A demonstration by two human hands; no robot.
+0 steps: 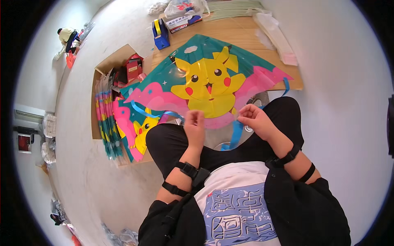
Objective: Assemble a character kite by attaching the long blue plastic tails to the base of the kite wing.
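Observation:
A kite [201, 45] printed with a yellow cartoon animal on green and pink lies spread over the table's near edge and above my lap. At its lower edge, left of the middle, my left hand [194, 125] is raised with the fingers curled in. My right hand [257, 122] pinches thumb and fingertips together just right of the kite's lower tip. What either hand holds, if anything, is too small to make out. Below the right fingertips hangs a blue ribbon [236, 137]. Another blue ribbon [141, 110] trails from the kite's left side, near my left knee.
A cardboard box [96, 82] at the left holds folded kites [107, 123] and red packets [133, 67]. On the wooden table [234, 28] stand a blue tape dispenser [161, 37], a small carton [183, 23] and thin sticks [234, 9]. Another person [67, 37] bends over far left.

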